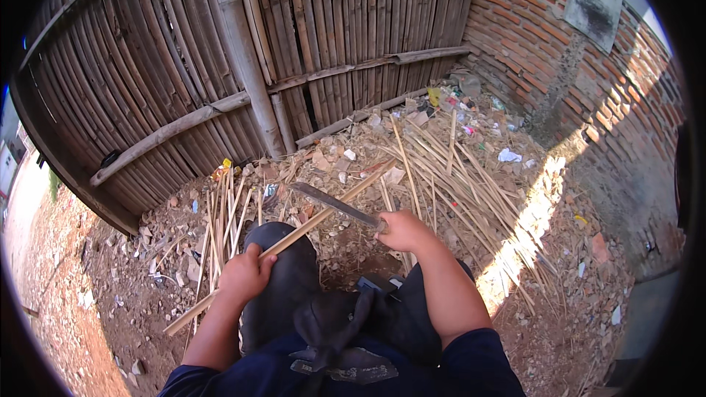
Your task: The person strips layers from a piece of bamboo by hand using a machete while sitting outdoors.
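Note:
My left hand [246,273] is closed round a long pale bamboo strip [309,225], just beside my left knee. The strip slants from the lower left up to the far right across my lap. In my right hand [403,231] is the handle of a machete [334,202] with a dark, flat blade. Its blade points left and crosses over the strip's upper half; whether the two touch, I cannot tell. Most of the handle is hidden by my fingers.
Many bamboo strips [471,184] lie heaped on the right, and a smaller bunch [220,213] lies at the left. Rubble and litter cover the ground. A bamboo fence [323,29] stands ahead, meeting a brick wall [529,37] at the right. A small dark box [373,283] is between my legs.

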A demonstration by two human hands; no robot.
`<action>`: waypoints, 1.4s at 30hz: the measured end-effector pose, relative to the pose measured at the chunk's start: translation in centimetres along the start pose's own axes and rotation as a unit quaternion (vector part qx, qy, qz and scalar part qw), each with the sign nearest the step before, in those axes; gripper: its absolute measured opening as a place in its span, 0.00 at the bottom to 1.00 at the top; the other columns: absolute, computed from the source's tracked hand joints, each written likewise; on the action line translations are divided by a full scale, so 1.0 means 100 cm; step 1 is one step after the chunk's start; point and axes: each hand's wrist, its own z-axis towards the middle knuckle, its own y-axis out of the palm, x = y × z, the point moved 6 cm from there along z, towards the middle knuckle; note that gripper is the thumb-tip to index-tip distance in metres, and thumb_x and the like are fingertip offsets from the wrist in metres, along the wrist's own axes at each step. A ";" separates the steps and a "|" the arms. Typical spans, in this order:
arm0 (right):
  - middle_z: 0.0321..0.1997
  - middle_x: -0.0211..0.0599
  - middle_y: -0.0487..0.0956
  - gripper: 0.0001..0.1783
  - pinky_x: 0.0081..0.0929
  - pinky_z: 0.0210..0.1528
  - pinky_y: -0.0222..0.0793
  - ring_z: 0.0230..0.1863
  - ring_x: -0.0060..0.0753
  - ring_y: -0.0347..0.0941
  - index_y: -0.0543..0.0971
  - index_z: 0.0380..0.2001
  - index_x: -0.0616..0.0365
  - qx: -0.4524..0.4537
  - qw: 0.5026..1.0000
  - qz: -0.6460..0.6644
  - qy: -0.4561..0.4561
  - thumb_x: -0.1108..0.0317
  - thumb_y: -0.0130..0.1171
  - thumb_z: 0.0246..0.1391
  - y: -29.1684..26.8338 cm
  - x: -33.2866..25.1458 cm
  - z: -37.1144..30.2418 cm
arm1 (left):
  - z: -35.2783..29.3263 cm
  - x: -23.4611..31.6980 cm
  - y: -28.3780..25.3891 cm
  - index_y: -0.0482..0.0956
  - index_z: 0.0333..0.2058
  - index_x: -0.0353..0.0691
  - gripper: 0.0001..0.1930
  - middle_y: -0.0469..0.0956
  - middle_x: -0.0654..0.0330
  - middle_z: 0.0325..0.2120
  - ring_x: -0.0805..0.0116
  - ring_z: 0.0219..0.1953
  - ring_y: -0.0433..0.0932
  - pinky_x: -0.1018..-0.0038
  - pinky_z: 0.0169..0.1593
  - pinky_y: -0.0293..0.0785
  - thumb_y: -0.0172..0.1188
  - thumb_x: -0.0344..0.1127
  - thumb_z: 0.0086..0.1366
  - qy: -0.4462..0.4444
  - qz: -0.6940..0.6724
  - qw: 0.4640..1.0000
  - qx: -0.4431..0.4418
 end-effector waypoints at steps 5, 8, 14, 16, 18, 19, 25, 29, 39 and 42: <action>0.41 0.50 0.84 0.22 0.49 0.49 0.76 0.47 0.57 0.80 0.81 0.49 0.53 -0.049 0.999 0.001 -0.018 0.55 0.67 0.54 0.003 -0.030 -0.003 | 0.001 -0.004 0.004 0.72 0.41 0.40 0.22 0.82 0.38 0.28 0.35 0.35 0.82 0.44 0.41 0.77 0.55 0.57 0.71 0.017 -0.008 1.000 0.012; 0.41 0.51 0.84 0.21 0.49 0.48 0.76 0.46 0.57 0.80 0.81 0.47 0.54 -0.054 0.998 -0.005 -0.034 0.56 0.67 0.53 0.005 -0.033 -0.002 | 0.001 -0.005 0.004 0.72 0.41 0.40 0.22 0.81 0.38 0.27 0.35 0.34 0.82 0.44 0.40 0.77 0.55 0.57 0.70 0.016 -0.008 1.000 0.019; 0.40 0.51 0.83 0.20 0.50 0.47 0.76 0.45 0.57 0.80 0.81 0.46 0.54 -0.014 0.999 0.018 -0.050 0.56 0.68 0.52 0.005 -0.016 0.001 | 0.001 -0.001 0.002 0.72 0.40 0.40 0.22 0.82 0.38 0.27 0.35 0.34 0.82 0.44 0.40 0.77 0.57 0.56 0.70 0.012 -0.008 1.000 0.015; 0.40 0.51 0.83 0.20 0.50 0.47 0.76 0.45 0.57 0.80 0.81 0.45 0.54 -0.008 0.999 0.018 -0.049 0.56 0.68 0.52 0.004 -0.015 0.000 | 0.001 -0.001 0.002 0.72 0.40 0.40 0.22 0.81 0.38 0.27 0.35 0.34 0.82 0.44 0.40 0.77 0.57 0.56 0.70 0.010 -0.005 1.000 0.014; 0.40 0.50 0.84 0.20 0.50 0.47 0.76 0.45 0.57 0.80 0.81 0.45 0.54 -0.014 0.999 0.016 -0.044 0.56 0.69 0.52 0.004 -0.017 0.000 | 0.002 -0.004 0.003 0.72 0.40 0.40 0.22 0.81 0.38 0.27 0.35 0.33 0.82 0.44 0.39 0.77 0.57 0.56 0.70 0.012 -0.005 1.000 0.017; 0.40 0.50 0.84 0.20 0.50 0.47 0.76 0.45 0.57 0.80 0.81 0.45 0.54 -0.014 0.999 0.016 -0.044 0.56 0.69 0.52 0.003 -0.020 0.000 | 0.002 -0.005 0.004 0.72 0.40 0.40 0.22 0.81 0.38 0.27 0.35 0.33 0.82 0.44 0.39 0.77 0.57 0.56 0.70 0.014 -0.005 1.000 0.019; 0.39 0.52 0.83 0.19 0.49 0.46 0.76 0.44 0.58 0.80 0.81 0.43 0.56 -0.016 0.999 0.024 -0.044 0.57 0.68 0.52 0.003 -0.022 -0.001 | 0.000 -0.002 0.002 0.72 0.40 0.40 0.22 0.81 0.38 0.27 0.35 0.33 0.82 0.44 0.39 0.77 0.57 0.56 0.70 0.025 -0.008 0.999 0.032; 0.38 0.54 0.83 0.19 0.50 0.46 0.76 0.43 0.59 0.80 0.81 0.43 0.56 -0.013 0.998 0.024 -0.050 0.57 0.69 0.52 0.002 -0.022 -0.001 | 0.000 -0.003 0.004 0.73 0.40 0.40 0.21 0.81 0.39 0.27 0.35 0.33 0.82 0.45 0.39 0.78 0.57 0.56 0.70 0.020 -0.008 0.999 0.031; 0.35 0.54 0.83 0.18 0.48 0.45 0.76 0.41 0.59 0.81 0.81 0.41 0.57 0.003 0.997 0.044 -0.068 0.58 0.70 0.50 0.010 -0.018 0.004 | 0.002 -0.006 0.007 0.73 0.40 0.40 0.21 0.82 0.39 0.27 0.36 0.32 0.82 0.45 0.38 0.77 0.58 0.56 0.69 0.026 -0.010 0.999 0.041; 0.35 0.54 0.83 0.19 0.48 0.45 0.76 0.41 0.59 0.81 0.81 0.40 0.58 0.009 0.995 0.060 -0.073 0.58 0.71 0.50 0.012 -0.017 0.005 | 0.001 -0.003 0.003 0.74 0.39 0.40 0.21 0.81 0.40 0.26 0.36 0.32 0.82 0.45 0.38 0.77 0.59 0.55 0.69 0.029 -0.013 0.998 0.048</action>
